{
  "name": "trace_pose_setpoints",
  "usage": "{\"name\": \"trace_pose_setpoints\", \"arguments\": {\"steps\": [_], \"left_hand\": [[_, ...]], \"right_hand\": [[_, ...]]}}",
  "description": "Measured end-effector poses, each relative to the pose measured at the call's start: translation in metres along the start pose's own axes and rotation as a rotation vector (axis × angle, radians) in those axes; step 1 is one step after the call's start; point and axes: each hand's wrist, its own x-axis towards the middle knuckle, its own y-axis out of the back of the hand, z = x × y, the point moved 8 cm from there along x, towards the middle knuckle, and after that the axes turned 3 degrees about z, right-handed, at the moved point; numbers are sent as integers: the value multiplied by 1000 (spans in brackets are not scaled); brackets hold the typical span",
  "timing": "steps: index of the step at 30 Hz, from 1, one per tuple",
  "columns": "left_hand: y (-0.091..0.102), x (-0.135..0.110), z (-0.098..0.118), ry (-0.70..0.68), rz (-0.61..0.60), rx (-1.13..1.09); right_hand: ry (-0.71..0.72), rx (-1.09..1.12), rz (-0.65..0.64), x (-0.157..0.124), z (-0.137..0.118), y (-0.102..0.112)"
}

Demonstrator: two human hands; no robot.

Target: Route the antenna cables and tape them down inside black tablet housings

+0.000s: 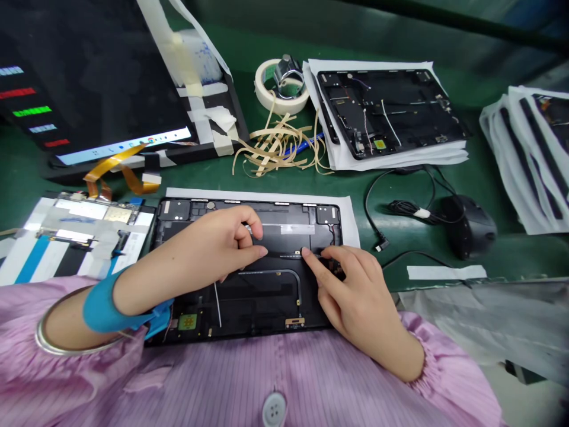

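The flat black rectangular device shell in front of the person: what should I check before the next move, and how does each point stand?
1. Flat black rectangular device shell lies inner side up on a white sheet: ok.
2. Right hand appears to rest its index fingertip on the shell: ok.
3. Left hand, above the shell, holds something: cannot tell; curled fingers hide it.
4. Bright blue wristband is around the left wrist: ok.
5. Tangled thin beige strips are off the shell: ok.

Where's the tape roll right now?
Head view, upper centre: the tape roll lies on the green table, just beyond the tan strips and left of the paper-backed black panel.
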Motion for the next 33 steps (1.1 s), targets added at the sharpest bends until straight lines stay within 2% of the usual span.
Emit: {"name": "trace_pose_setpoints", "arguments": {"steps": [22, 33], "left_hand": [[3, 1, 3, -51, 43, 62], [-2, 2, 1, 34, -69, -175]], "right_hand": [[24, -55, -14, 1, -3, -2], [20, -35, -9, 0, -1, -2]]}}
